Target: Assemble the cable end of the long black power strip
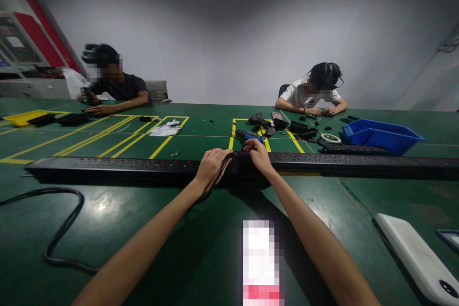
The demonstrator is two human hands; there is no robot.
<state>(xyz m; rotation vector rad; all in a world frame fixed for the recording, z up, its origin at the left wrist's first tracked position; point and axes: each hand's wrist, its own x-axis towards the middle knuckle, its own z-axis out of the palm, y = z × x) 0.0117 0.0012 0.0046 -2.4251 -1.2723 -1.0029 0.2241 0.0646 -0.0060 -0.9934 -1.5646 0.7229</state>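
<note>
Two long black power strips lie end to end across the green table, the left power strip (118, 166) and the right power strip (358, 166), with outlets and small red marks on top. My left hand (212, 167) is closed round a black cable (217, 177) at the inner end of the left strip. My right hand (259, 157) rests by the dark gap between the strips, its fingers curled and close together. What those fingers hold, if anything, is hidden. More black cable (66, 261) loops over the table at the left, partly behind my left forearm.
Beyond the strips lie a blue cordless drill (247, 136), a dark drill (260, 120), black parts (301, 128), a tape roll (330, 138), a blue bin (383, 135) and white paper (165, 129). A lit screen (260, 253) and a white device (412, 253) are near me. Two people sit opposite.
</note>
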